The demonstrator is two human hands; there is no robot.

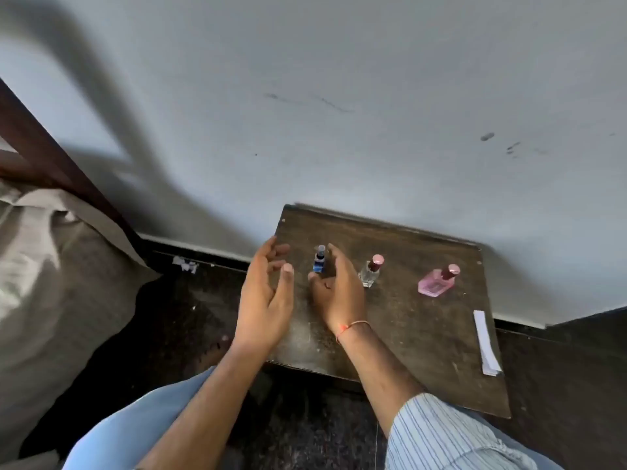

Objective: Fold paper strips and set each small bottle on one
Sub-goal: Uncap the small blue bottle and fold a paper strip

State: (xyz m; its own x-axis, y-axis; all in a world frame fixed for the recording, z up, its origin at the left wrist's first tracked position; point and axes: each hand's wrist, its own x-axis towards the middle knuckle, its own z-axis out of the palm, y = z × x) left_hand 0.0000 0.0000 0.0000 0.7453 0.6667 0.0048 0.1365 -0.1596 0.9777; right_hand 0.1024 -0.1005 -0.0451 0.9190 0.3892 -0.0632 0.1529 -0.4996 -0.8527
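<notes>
Bottles: three upright on table (407, 334); paper strips (486, 344) one stack; both hands' fingers spread, holding nothing.

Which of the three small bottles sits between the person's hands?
The blue bottle, leftmost on the wooden board. The clear bottle and pink bottle stand right of the right hand.

— What does the person wear near the small wooden table (424, 334)?

— On the right arm, a rolled-up sleeve (437, 435) of white cloth with thin blue stripes, bunched below the table's near edge. A thin orange-red thread (351, 325) circles the wrist of the right hand (336, 286), over the tabletop.

— And the left hand (264, 300)?

— Nothing shows on it or its forearm. Below the table's near-left corner, light blue trousers (135, 422) cover the leg.
</notes>
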